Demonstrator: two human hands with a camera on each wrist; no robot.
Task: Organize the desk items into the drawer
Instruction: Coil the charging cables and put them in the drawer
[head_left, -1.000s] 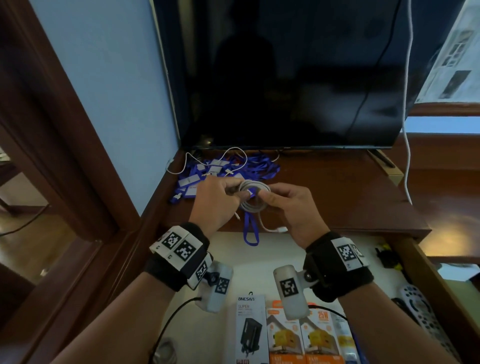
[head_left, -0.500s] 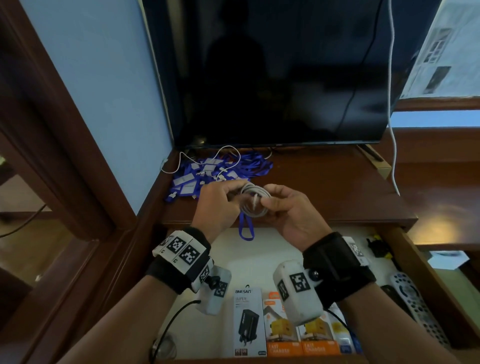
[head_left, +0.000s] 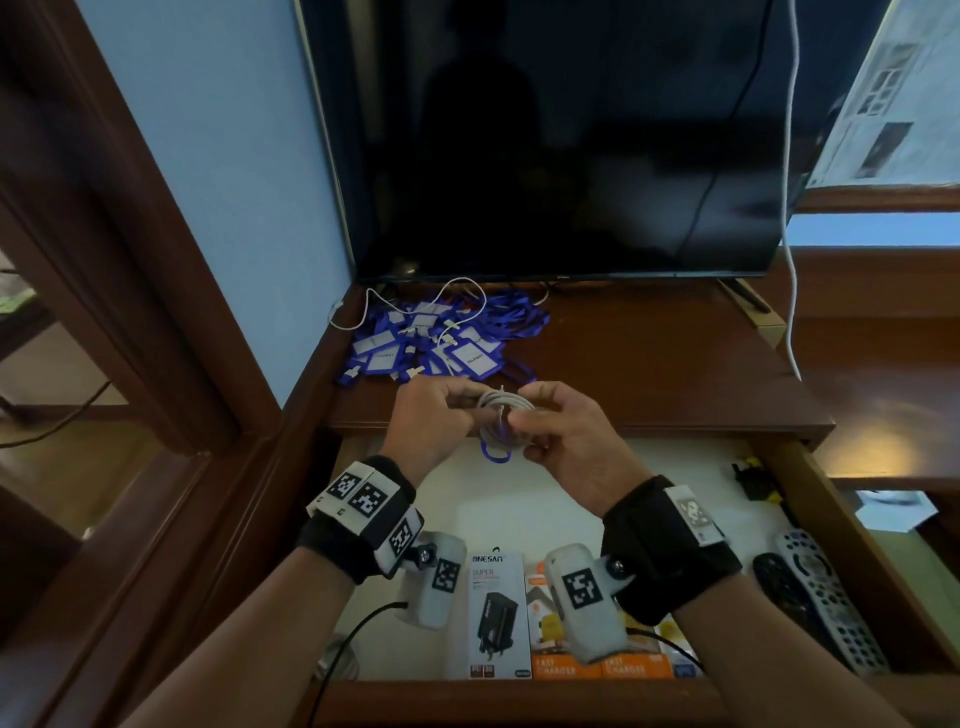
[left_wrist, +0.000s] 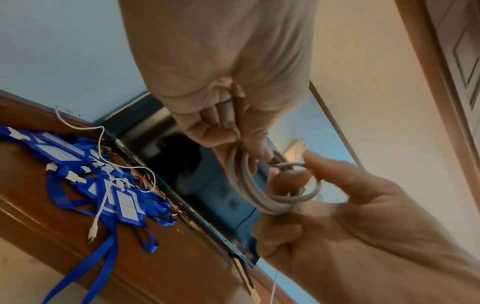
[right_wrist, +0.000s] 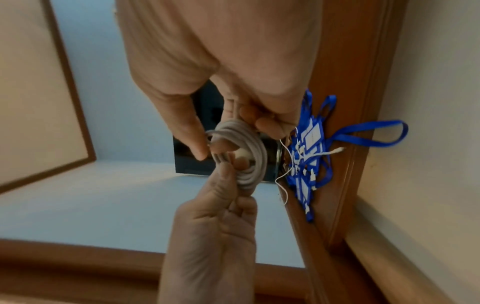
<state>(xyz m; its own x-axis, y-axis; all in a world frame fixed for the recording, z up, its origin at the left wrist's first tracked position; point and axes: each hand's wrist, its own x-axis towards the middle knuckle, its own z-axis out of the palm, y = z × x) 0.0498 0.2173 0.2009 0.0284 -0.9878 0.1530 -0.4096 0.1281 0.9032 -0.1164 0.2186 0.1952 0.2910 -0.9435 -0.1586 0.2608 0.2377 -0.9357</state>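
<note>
Both hands clamped on the coiled grey cable (head_left: 503, 421), held over the surface edge above the open drawer (head_left: 530, 499): left hand (head_left: 434, 421) pinches the loops, right hand (head_left: 563, 441) wraps the tail. Keep loops tight, tuck the end, then lower it into bare drawer floor.

A pale blue wall (head_left: 218, 171) fills the upper left, framed by dark brown wood trim (head_left: 130, 249). A dark television (head_left: 571, 140) stands upper centre on a glossy brown wooden desk (head_left: 649, 364). Wood floor (head_left: 62, 452) shows at left.
</note>
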